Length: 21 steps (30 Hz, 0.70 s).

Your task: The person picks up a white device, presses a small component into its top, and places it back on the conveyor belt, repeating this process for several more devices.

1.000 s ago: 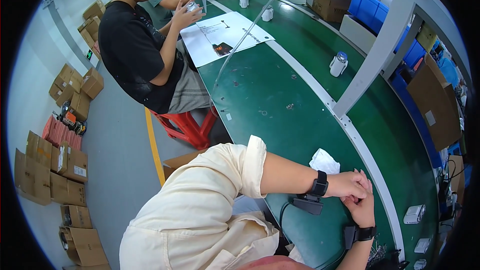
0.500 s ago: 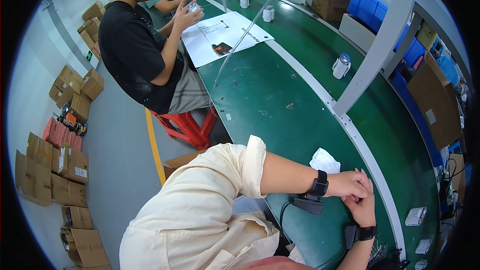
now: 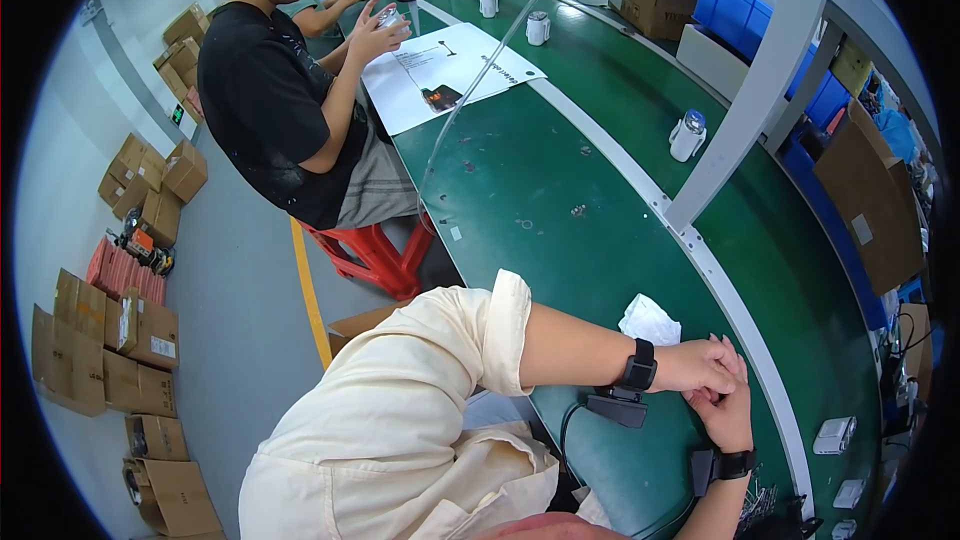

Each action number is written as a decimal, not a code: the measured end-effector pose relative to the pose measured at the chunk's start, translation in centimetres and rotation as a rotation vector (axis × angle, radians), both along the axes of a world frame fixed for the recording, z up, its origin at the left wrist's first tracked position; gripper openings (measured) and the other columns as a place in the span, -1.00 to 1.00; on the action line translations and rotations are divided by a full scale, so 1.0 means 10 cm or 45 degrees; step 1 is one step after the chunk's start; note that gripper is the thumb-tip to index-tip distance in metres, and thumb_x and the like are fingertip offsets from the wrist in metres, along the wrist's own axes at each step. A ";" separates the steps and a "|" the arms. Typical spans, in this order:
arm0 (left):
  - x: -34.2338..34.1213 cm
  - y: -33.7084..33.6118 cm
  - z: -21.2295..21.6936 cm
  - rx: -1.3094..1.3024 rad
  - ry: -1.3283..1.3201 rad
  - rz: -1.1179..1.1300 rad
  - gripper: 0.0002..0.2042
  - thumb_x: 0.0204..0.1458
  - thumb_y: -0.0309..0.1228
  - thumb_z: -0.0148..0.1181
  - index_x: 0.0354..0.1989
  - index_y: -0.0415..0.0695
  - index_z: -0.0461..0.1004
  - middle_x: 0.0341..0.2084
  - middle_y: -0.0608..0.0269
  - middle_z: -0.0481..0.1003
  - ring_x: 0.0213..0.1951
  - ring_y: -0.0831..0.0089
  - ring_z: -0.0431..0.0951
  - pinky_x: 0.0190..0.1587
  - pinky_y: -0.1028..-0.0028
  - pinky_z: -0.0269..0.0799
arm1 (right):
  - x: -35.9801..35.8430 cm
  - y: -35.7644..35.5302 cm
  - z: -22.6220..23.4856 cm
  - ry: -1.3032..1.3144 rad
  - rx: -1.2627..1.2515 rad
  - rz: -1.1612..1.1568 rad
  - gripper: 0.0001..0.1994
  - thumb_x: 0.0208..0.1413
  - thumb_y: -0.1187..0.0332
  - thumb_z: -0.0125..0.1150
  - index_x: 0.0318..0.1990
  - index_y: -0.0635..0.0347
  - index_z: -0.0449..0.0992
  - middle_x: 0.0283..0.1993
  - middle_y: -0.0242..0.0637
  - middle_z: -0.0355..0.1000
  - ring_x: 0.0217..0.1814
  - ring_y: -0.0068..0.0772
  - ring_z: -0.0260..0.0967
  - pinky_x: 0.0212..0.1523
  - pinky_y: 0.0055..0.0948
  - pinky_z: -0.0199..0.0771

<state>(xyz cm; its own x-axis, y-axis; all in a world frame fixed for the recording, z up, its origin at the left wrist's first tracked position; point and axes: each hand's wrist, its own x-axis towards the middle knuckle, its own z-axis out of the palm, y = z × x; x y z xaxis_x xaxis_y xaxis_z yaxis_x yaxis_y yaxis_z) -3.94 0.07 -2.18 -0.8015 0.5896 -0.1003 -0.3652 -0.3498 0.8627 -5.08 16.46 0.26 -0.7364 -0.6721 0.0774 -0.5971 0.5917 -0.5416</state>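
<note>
Left hand [image 3: 705,365] lies curled over the right hand [image 3: 728,418] at about 4 o'clock in the frame, the two touching on the green bench top [image 3: 560,240]; whether anything sits between the fingers cannot be told, as they cover each other. Both wrists carry black bands, and a black sensor block [image 3: 618,406] with a cable hangs under the left one. Nearest object: a crumpled white cloth [image 3: 649,321], soft and creased, just beside the left wrist toward 11 o'clock. The bench is a smooth matte green surface with a pale strip running along it and a white metal post [image 3: 750,110] rising from that strip. Small white boxy parts [image 3: 833,434] lie at 3 o'clock from the hands. A white cylindrical container with a blue top [image 3: 687,135] stands near the post base. Farther off at 12 o'clock, large white printed sheets [image 3: 450,70] lie flat; a co-worker in a black shirt [image 3: 270,100] sits on a red stool [image 3: 375,255]. Brown cardboard cartons [image 3: 110,340] stack on the grey floor at 9 o'clock; blue plastic crates [image 3: 735,5] sit at 1 o'clock.
</note>
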 end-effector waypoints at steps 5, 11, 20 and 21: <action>0.01 0.00 0.00 0.009 0.006 0.003 -0.63 0.08 -0.32 0.18 0.01 -0.21 0.33 -0.26 0.25 0.44 -0.23 0.53 0.47 -0.15 0.51 0.45 | 0.01 0.00 -0.01 0.000 -0.009 -0.013 -0.51 -0.20 0.36 0.40 0.01 0.06 0.54 0.26 -0.20 0.31 0.42 -0.11 0.06 0.41 -0.09 -0.17; -0.01 0.00 0.01 0.019 0.037 -0.024 -0.62 0.08 -0.32 0.18 0.03 -0.21 0.32 -0.24 0.24 0.44 -0.21 0.52 0.47 -0.12 0.51 0.44 | 0.01 -0.01 0.00 -0.027 -0.038 -0.021 -0.50 -0.20 0.36 0.40 0.02 0.07 0.54 0.26 -0.19 0.31 0.42 -0.11 0.05 0.41 -0.08 -0.17; -0.02 0.01 -0.02 -0.004 -0.007 0.002 -0.62 0.09 -0.33 0.18 0.05 -0.20 0.32 -0.25 0.25 0.44 -0.20 0.52 0.47 -0.12 0.49 0.44 | 0.00 0.01 0.00 0.002 0.010 -0.011 -0.51 -0.19 0.34 0.40 0.03 0.05 0.54 0.28 -0.20 0.29 0.43 -0.13 0.04 0.41 -0.09 -0.17; -0.02 0.01 -0.02 -0.009 -0.010 -0.006 -0.62 0.09 -0.33 0.18 0.05 -0.19 0.32 -0.25 0.25 0.44 -0.20 0.52 0.47 -0.12 0.49 0.45 | 0.01 0.01 0.01 0.007 0.019 -0.014 -0.51 -0.18 0.34 0.40 0.02 0.05 0.54 0.28 -0.20 0.29 0.43 -0.13 0.04 0.41 -0.10 -0.17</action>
<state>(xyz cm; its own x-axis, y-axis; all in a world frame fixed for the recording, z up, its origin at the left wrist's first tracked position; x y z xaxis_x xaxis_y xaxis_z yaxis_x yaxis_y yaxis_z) -4.13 0.12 -2.35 -0.7978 0.5926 -0.1107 -0.3736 -0.3420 0.8622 -5.01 16.58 0.34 -0.7433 -0.6652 0.0712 -0.5934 0.6064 -0.5292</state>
